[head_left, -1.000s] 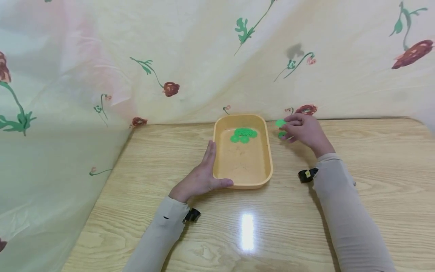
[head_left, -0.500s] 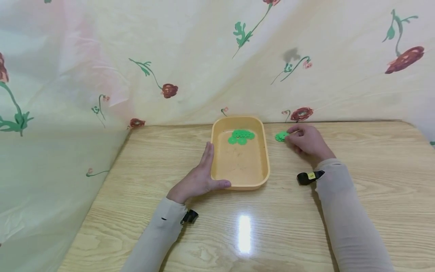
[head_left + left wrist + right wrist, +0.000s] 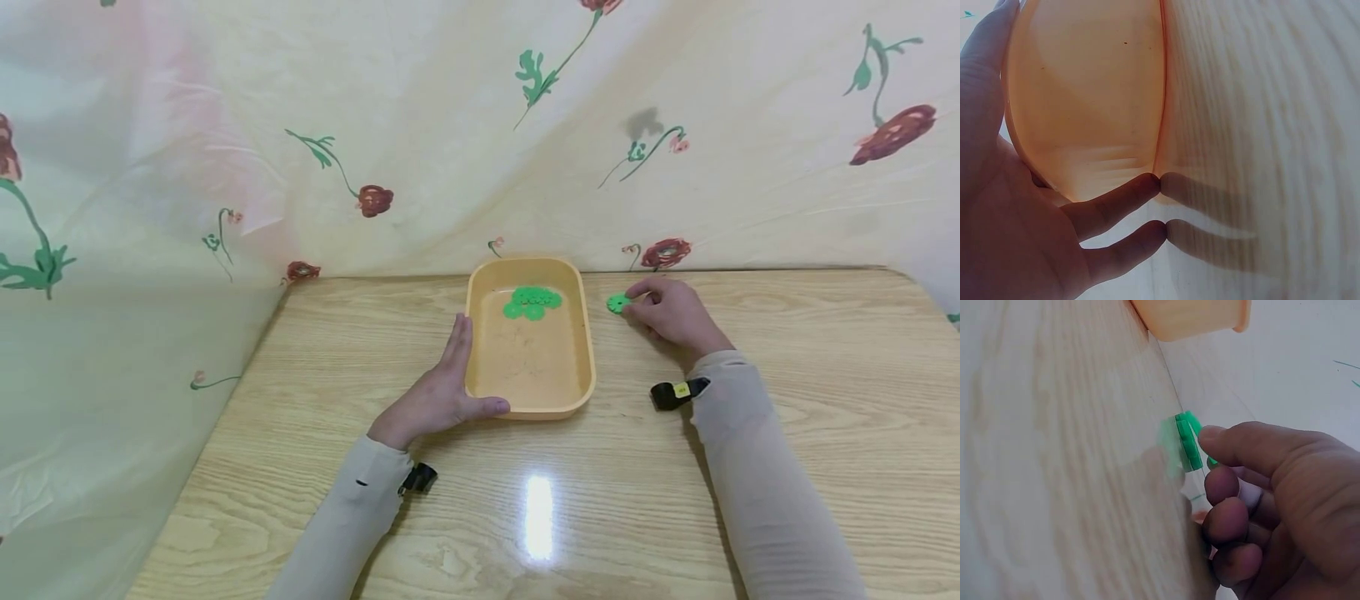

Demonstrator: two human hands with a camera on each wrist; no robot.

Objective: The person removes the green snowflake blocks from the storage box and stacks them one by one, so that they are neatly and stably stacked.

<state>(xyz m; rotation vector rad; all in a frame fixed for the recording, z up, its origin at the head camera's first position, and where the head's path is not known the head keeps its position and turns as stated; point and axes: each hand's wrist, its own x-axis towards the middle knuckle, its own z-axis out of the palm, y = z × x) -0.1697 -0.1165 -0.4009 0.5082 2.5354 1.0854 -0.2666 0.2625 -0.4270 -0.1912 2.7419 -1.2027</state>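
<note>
My left hand [image 3: 431,404] lies against the near left corner of a yellow-orange plastic tray [image 3: 528,408]. Its fingers run fairly straight along the tray's left side, and the thumb rests along the front rim. Several green notched discs [image 3: 534,312] lie together at the tray's far end. Right of the tray, my right hand [image 3: 671,312] pinches a green disc [image 3: 1193,423] between thumb and finger, low over the table. That disc tilts against another green disc [image 3: 1188,447] lying there; the thumb partly hides it. From above, the green disc pieces [image 3: 617,303] overlap.
The tray stands on a wood-grain table [image 3: 337,350], close to its back edge. A floral sheet [image 3: 442,167] hangs behind and at the left. Black wrist cameras sit on both sleeves. A light reflection shows on the table in front of the tray.
My right hand has brought its green disc down onto the other disc, and the two now line up more closely. The left hand and the tray have stayed put; the head view shifted slightly.
</note>
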